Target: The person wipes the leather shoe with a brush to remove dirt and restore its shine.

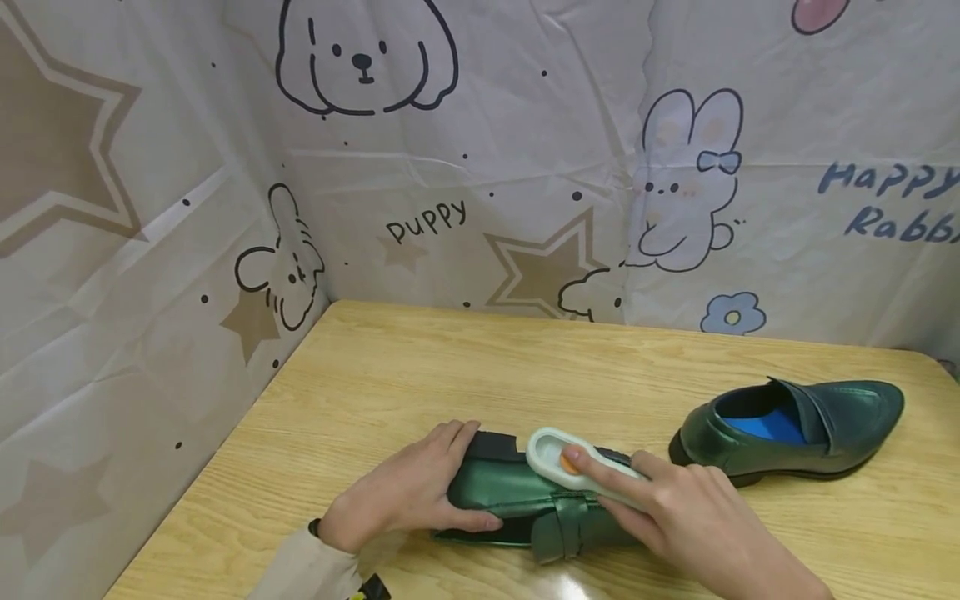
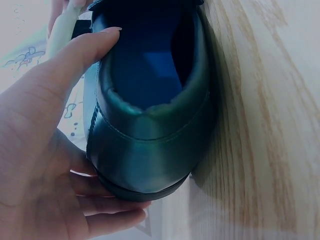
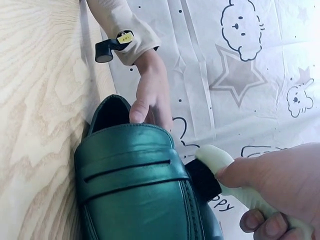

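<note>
A dark green loafer [image 1: 498,487] lies tipped on its side on the table, its opening toward me and its sole away. My left hand [image 1: 408,479] grips it at the heel, thumb at the opening's rim and fingers round the sole side. In the left wrist view the blue insole [image 2: 145,75] shows inside. My right hand [image 1: 686,508] holds a pale green brush [image 1: 551,446] with an orange button under a finger. In the right wrist view its black bristles [image 3: 204,180] touch the loafer's side near the sole edge. The toe is partly hidden behind my right hand.
A second green loafer [image 1: 810,433] stands upright at the right of the wooden table [image 1: 465,358], toe pointing right. A pale printed cloth [image 1: 510,167] hangs behind the table and along its left side.
</note>
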The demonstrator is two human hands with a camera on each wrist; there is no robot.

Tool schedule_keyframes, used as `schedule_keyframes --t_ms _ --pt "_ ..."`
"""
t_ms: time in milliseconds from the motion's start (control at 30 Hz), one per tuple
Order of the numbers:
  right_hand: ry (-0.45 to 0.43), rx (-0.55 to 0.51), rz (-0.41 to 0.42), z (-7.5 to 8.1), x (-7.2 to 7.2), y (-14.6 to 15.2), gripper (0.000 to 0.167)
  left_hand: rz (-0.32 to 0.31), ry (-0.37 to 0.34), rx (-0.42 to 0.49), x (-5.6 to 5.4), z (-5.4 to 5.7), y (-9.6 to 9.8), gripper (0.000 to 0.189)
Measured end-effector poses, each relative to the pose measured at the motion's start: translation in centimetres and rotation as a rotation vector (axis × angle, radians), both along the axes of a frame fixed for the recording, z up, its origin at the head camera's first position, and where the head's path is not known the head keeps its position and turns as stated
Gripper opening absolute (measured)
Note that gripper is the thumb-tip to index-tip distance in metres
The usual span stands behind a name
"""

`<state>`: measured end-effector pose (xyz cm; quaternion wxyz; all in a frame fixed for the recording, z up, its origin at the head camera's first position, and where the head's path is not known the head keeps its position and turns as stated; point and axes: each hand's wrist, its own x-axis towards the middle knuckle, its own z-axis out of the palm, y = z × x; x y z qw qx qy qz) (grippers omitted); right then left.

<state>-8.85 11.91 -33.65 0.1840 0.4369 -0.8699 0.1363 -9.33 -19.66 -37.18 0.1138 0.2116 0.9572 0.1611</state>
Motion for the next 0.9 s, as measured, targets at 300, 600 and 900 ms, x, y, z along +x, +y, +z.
schedule_keyframes --t_ms 300,600,900 --pt "-0.111 0.010 0.025 0.23 0.20 0.22 0.062 0.001 -0.013 -0.003 -0.06 0.17 0.19 0.119" --pt "-0.273 0.044 0.187 0.40 0.51 -0.10 0.056 -0.002 0.024 0.006 0.04 -0.07 0.12 0.118" --pt "-0.041 -0.014 0.063 0.05 0.10 0.18 0.044 -0.012 0.015 -0.004 -0.01 0.06 0.14 0.118"
